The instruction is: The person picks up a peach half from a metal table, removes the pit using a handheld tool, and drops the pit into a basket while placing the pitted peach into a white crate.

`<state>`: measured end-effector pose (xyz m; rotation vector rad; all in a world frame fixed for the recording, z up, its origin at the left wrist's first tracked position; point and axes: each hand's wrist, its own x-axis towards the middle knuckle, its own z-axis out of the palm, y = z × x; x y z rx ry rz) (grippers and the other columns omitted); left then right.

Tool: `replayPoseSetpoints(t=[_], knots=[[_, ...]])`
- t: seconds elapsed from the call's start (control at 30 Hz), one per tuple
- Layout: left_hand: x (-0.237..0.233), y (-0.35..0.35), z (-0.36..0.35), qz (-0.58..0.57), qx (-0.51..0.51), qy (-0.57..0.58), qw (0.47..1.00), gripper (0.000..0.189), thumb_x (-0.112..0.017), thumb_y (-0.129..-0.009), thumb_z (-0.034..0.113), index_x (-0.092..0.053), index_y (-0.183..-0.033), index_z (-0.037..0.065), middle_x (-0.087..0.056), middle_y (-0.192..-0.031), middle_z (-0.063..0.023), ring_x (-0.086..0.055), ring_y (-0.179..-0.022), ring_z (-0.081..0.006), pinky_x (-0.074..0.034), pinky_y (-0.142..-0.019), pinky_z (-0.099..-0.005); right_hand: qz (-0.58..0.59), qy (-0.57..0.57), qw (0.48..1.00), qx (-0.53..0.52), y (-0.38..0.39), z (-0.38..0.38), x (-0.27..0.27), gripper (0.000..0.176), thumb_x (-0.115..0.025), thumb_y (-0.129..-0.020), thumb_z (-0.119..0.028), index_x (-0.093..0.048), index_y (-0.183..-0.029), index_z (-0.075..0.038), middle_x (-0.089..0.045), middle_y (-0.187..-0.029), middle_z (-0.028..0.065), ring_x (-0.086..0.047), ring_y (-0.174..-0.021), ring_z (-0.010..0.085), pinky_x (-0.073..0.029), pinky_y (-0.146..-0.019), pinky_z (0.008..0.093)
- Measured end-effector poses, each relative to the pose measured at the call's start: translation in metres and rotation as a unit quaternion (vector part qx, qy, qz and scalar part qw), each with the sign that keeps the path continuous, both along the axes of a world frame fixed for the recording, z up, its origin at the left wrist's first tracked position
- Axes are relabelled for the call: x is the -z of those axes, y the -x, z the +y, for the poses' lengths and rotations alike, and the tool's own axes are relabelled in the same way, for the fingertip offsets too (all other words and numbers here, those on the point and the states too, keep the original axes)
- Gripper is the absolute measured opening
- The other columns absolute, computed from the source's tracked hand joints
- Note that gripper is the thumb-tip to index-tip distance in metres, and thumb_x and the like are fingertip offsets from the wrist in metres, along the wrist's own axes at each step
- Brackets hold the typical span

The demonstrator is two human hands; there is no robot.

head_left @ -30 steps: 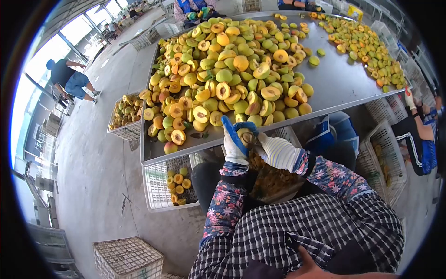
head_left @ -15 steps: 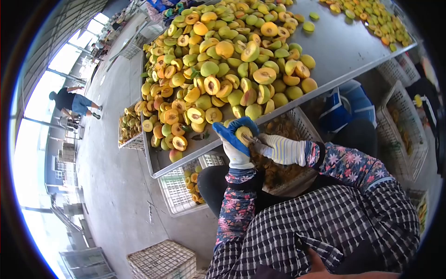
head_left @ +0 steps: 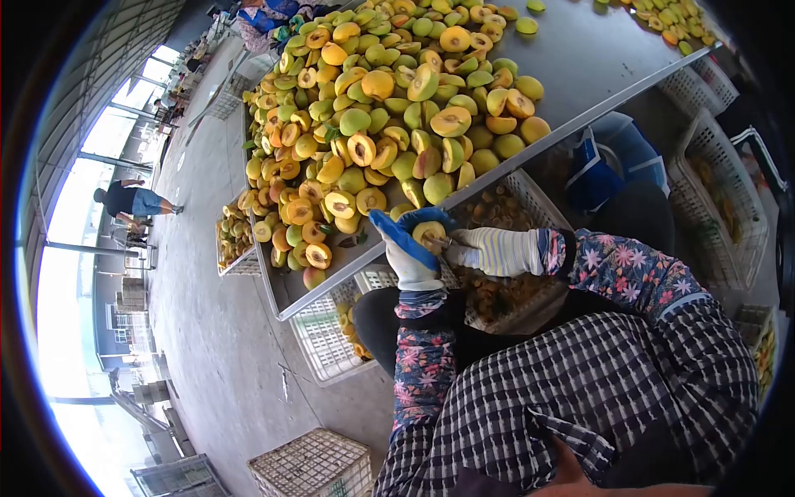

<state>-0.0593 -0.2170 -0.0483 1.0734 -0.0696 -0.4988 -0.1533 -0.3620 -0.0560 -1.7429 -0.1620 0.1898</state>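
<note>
My left hand [head_left: 411,253], in a white glove with a blue palm, cradles a peach half [head_left: 428,233] with its pale yellow cut face turned up. Closed in a striped glove, my right hand [head_left: 501,252] meets the fruit from the right. It grips a small metal tool [head_left: 448,243] whose tip is at the fruit; the fingers hide most of it. Just beyond my hands, a large pile of halved yellow-green peaches [head_left: 356,121] lies on a metal table [head_left: 571,79]. Several show brown pits or hollows.
Below my hands stands a crate [head_left: 546,217] of brownish pits or scraps. White crates [head_left: 319,335] with fruit sit under the table edge. An upturned-looking crate [head_left: 315,464] is on the floor. Blue-and-white bag [head_left: 617,161] at right, more crates [head_left: 720,199] beyond. A person [head_left: 137,201] stands far left.
The view has shifted slightly, so the table and pile sit a little higher and further left. Both hands stay together at the peach half, whose cut face now shows more.
</note>
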Motion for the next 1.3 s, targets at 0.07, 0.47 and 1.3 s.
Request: replayPoseSetpoints(t=[0.07,0.47,1.3], knots=[[-0.001,-0.002,0.003,-0.005,0.025,-0.022,0.999,0.089,-0.026,-0.095,0.074,-0.067,-0.084,-0.004,-0.069,-0.08,-0.0162,-0.066,-0.076,-0.0282,-0.056,-0.075,-0.033,0.252,-0.091,0.963,-0.034,0.005,-0.005,-0.037,0.045,-0.05,-0.101,-0.044,-0.054,-0.118,-0.003,-0.057,-0.075,0.0065,-0.058,-0.058,0.0174,-0.048,-0.054,0.0308],[-0.011,0.005,-0.003,0.057,0.04,-0.018,0.997,0.088,-0.032,-0.093,0.074,-0.065,-0.084,-0.007,-0.066,-0.074,-0.0187,-0.066,-0.073,-0.0316,-0.057,-0.074,-0.0386,0.069,-0.013,0.997,-0.032,0.008,0.0,-0.008,0.043,-0.053,-0.099,-0.048,-0.059,-0.109,-0.007,-0.06,-0.077,0.0043,-0.059,-0.067,0.0179,-0.051,-0.068,0.0337],[0.0,-0.011,0.041,-0.123,-0.194,-0.149,0.962,0.047,-0.053,-0.101,0.039,-0.069,-0.094,-0.005,-0.069,-0.08,-0.0087,-0.062,-0.067,-0.0138,-0.05,-0.064,-0.026,-0.038,0.351,0.926,-0.133,0.012,-0.081,-0.046,0.046,-0.055,-0.095,-0.045,-0.061,-0.115,-0.003,-0.068,-0.095,0.0208,-0.065,-0.089,0.038,-0.051,-0.08,0.0428]])
